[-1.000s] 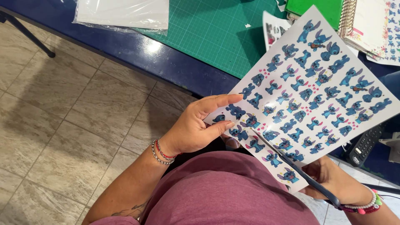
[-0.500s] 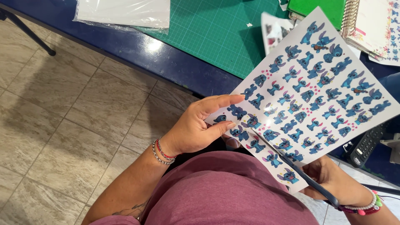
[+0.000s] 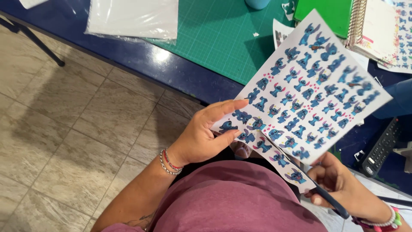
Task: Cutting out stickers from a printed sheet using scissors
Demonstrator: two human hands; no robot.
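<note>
My left hand (image 3: 201,137) pinches the sticker sheet (image 3: 304,92) by its lower corner, holding it taut above my lap, while my right hand (image 3: 339,187) grips dark scissors (image 3: 319,193) slicing off the bottom strip.

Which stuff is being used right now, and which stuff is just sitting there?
In use: sticker sheet, held by the left hand; scissors in the right hand.

Lying about: green cutting mat, plastic sleeve, spiral notebook, remote control.

Two hands – left (image 3: 201,137), right (image 3: 339,187) – one sticker sheet (image 3: 309,92), one pair of scissors (image 3: 319,191), one cutting mat (image 3: 227,34).
</note>
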